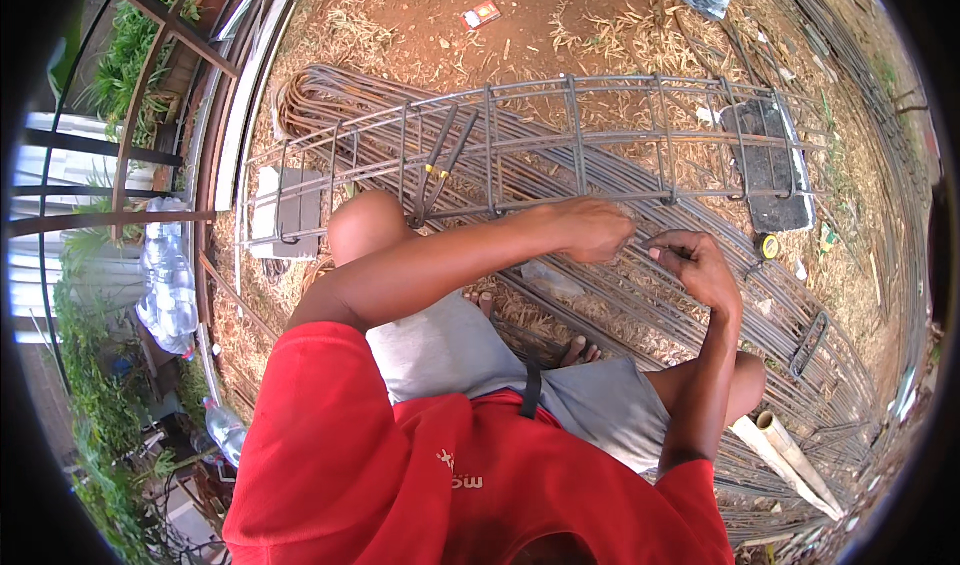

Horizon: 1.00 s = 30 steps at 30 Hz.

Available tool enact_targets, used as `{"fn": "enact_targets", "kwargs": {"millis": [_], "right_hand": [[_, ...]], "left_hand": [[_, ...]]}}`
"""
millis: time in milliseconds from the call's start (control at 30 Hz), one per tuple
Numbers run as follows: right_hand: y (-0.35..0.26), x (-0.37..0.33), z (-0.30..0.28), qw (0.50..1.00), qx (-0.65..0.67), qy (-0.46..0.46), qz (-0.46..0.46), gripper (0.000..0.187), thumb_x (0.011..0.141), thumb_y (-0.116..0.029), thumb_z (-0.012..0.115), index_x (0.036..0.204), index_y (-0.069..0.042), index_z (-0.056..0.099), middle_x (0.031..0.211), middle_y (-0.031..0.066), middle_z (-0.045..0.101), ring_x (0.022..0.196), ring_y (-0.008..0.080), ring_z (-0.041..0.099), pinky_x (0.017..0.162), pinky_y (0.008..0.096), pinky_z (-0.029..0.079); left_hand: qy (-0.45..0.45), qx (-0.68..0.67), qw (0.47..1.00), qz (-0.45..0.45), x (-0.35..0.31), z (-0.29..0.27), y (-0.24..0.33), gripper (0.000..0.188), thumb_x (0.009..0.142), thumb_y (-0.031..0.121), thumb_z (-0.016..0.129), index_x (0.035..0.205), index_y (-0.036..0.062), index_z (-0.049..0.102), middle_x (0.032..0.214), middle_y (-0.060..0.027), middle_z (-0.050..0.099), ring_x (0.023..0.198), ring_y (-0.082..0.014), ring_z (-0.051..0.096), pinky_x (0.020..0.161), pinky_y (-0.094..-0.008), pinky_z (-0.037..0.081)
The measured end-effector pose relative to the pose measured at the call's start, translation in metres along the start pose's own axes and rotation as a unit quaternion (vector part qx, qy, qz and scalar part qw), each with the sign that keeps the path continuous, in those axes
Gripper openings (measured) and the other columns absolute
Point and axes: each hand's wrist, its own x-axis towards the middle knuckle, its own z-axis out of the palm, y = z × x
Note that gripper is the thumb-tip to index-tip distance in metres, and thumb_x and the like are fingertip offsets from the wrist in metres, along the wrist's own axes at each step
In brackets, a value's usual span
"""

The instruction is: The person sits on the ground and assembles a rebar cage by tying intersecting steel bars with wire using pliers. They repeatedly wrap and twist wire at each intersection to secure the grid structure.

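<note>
- The rebar cage [578, 137] lies crosswise on the far side of the knees, above a pile of loose bars [640, 310], its right part over a dark slab [765, 180] and its left part over a grey block [290, 210].
- The left hand [596, 231] is curled closed just on the near side of the cage's near bar; whether it grips anything, such as thin wire, I cannot tell.
- The right hand [703, 268] is to the right of it, thumb and forefinger drawn close together and pointing toward the left hand; anything pinched there is too small to make out.
- The two hands are near each other but apart, and neither clearly touches the cage.
- My reading of the step: fine two-handed fingerwork beside the cage, perhaps with something slender between the fingers.
- A next move at the bars would seem to call for a firm fingertip pinch and a steady left hand.
- The pincers [441, 174] stand against the cage to the left, handles to the far side, held by neither hand.
- A tape measure [768, 246] lies to the right of the right hand, and a loose stirrup [809, 345] nearer and farther right.
</note>
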Motion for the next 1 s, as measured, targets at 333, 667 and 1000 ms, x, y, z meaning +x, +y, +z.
{"fn": "enact_targets", "kwargs": {"millis": [333, 667, 1000], "right_hand": [[-0.016, 0.026, 0.026, 0.987, 0.105, 0.116, 0.038, 0.019, 0.099, -0.010, 0.077, 0.114, -0.001, 0.082, 0.098, -0.0012, 0.076, 0.092, 0.0081, 0.063, 0.082, 0.0261, 0.049], [-0.024, 0.045, 0.034, 0.970, 0.060, 0.236, 0.016, 0.019, 0.097, -0.014, 0.077, 0.113, -0.004, 0.083, 0.073, -0.0064, 0.059, 0.064, 0.0048, 0.046, 0.058, 0.0254, 0.035], [-0.011, 0.133, 0.070, 0.970, -0.058, 0.227, 0.070, 0.024, 0.093, -0.024, 0.077, 0.112, -0.011, 0.085, 0.086, 0.0118, 0.081, 0.077, 0.0220, 0.073, 0.074, 0.0365, 0.055]], "left_hand": [[0.134, -0.161, 0.976, 0.057, -0.029, -0.031, -0.054, 0.026, 0.103, 0.020, 0.058, 0.111, -0.0006, 0.072, 0.101, -0.0261, 0.074, 0.103, -0.0441, 0.072, 0.089, -0.0534, 0.056], [0.299, -0.255, 0.919, -0.027, -0.017, -0.063, -0.109, 0.037, 0.096, 0.034, 0.078, 0.119, 0.0048, 0.079, 0.117, -0.0191, 0.078, 0.106, -0.0286, 0.076, 0.096, -0.0447, 0.058], [0.205, -0.209, 0.908, -0.300, 0.013, -0.022, -0.163, 0.066, 0.101, 0.053, 0.056, 0.121, -0.0067, 0.076, 0.120, -0.0321, 0.075, 0.121, -0.0452, 0.070, 0.105, -0.0525, 0.053]]}}
